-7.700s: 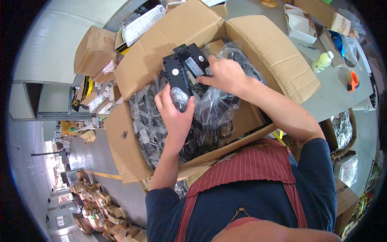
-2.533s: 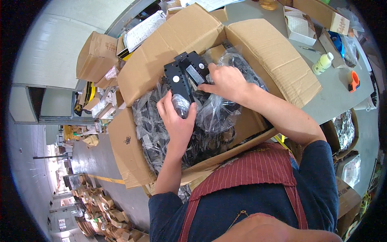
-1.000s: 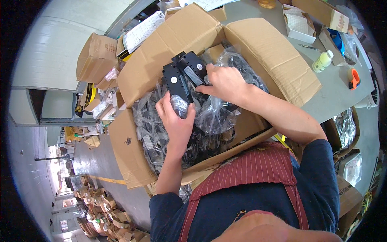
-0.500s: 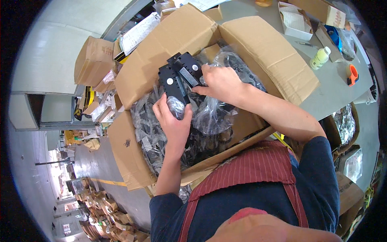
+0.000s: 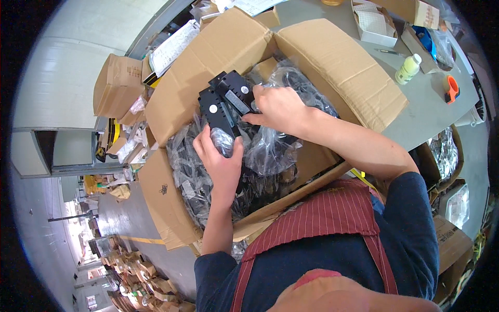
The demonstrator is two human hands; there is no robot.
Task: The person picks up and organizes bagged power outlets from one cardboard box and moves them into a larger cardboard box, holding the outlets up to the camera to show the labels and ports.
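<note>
Both my hands are over a large open cardboard carton (image 5: pixel 340 67) filled with black items in clear plastic bags (image 5: pixel 267 153). My left hand (image 5: pixel 222 165) is closed round the near end of a black, power-supply-like box (image 5: pixel 212 103), where crumpled clear plastic shows between thumb and fingers. My right hand (image 5: pixel 283 108) grips the near right side of a second such black box (image 5: pixel 235 86). Each box has small slots, a round white sticker and a pale label. They lie side by side, the right one partly overlapping the left. My palms hide their near ends.
A pale green bottle (image 5: pixel 408 68), an orange tape dispenser (image 5: pixel 451 89), a pen (image 5: pixel 389 52) and a small white box (image 5: pixel 375 26) are on the grey table at right. A closed carton (image 5: pixel 118 86) stands at left beside papers (image 5: pixel 174 47). Stacked cardboard fills the lower left floor.
The whole view has shifted slightly, moving the carton and hands a little to the left in the picture. My grip on both black boxes looks the same.
</note>
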